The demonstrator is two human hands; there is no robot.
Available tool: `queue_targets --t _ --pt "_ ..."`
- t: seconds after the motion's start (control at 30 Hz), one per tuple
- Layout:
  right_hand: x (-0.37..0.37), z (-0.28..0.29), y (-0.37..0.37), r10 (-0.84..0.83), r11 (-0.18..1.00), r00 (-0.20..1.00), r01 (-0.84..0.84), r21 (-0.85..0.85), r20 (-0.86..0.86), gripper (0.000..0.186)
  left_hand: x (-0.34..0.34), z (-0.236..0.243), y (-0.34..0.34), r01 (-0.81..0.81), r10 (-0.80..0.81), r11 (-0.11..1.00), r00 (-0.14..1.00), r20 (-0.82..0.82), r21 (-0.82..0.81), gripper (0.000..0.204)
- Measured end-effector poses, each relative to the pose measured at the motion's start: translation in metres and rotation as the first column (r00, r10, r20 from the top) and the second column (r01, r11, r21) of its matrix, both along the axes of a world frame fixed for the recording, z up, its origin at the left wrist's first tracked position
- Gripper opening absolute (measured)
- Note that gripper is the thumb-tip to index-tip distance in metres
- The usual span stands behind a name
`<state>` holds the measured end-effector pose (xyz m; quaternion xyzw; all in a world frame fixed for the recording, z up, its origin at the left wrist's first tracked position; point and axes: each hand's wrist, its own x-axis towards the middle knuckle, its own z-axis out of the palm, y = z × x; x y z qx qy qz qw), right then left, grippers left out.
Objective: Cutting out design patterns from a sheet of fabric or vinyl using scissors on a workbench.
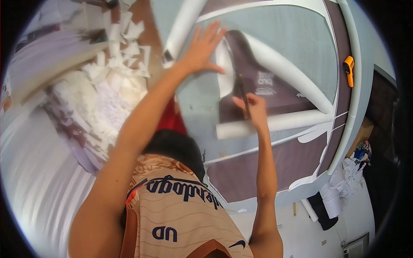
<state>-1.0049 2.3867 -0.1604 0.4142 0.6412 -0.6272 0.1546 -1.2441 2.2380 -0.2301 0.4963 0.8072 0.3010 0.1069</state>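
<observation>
We seemed to be cutting along the left edge of the dark printed panel (pixel 275 86) on the grey table (pixel 193 101), our right hand (pixel 257 106) gripping a slim dark tool (pixel 244 96). Our left hand (pixel 205 50) spread, empty, beside its top; steady guiding seemed needed next. Curled white edging (pixel 290 71) hemmed its right, bare table its left.

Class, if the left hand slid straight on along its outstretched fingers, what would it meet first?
Probably the curved white strip beyond the left hand, toward the picture's top edge. Depth is hard to judge, so it might pass just over it.
</observation>
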Motion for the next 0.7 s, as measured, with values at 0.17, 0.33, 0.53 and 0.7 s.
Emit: queue_targets --t 0.17,0.33,0.53,0.7 --pt "-0.022 -0.003 0.005 0.042 0.999 0.999 -0.042 0.021 -0.031 0.041 -0.002 -0.002 -0.004 -0.012 0.012 1.000 0.999 0.030 0.003 0.134" --pt "-0.043 -0.011 0.001 0.023 1.000 0.998 -0.024 -0.010 -0.055 0.035 -0.007 0.003 -0.003 -0.020 0.020 1.000 0.999 -0.025 -0.015 0.146" --pt "-0.042 0.012 -0.024 -0.076 0.997 0.986 0.071 -0.037 -0.149 0.035 -0.003 0.015 -0.010 -0.060 0.053 0.997 0.991 0.120 0.053 0.141" --pt "0.035 0.067 -0.050 -0.293 0.955 0.945 0.296 0.000 -0.147 0.031 0.027 0.044 -0.059 0.104 -0.097 0.991 0.991 0.088 -0.079 0.128"
